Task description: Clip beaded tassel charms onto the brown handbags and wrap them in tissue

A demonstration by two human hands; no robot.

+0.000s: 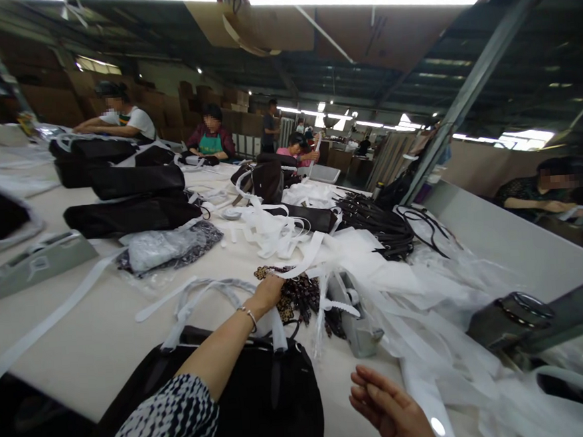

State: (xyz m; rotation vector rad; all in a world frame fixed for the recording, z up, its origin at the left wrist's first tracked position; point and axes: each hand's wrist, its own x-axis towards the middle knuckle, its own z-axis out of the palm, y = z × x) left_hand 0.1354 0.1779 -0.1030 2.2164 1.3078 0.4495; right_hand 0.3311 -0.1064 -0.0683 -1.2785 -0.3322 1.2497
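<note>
My left hand (269, 293) reaches over a black handbag (265, 407) to a pile of dark, patterned metal-like trims (302, 297); its fingertips are hidden among them. The bag lies in front of me, its handles (211, 287) wrapped in white material. To the right of the bag, my right hand (386, 398) hovers over the white table (338, 388), palm turned inward, fingers apart from any object. A grey tape dispenser (362, 333) stands just right of the trims.
White wrapping strips (430, 342) cover the right side, near a dark jar (511, 319). Black bags (131, 213) are stacked at the left behind another grey dispenser (40, 263). Black straps (376, 222) lie farther back. Several people sit around the tables.
</note>
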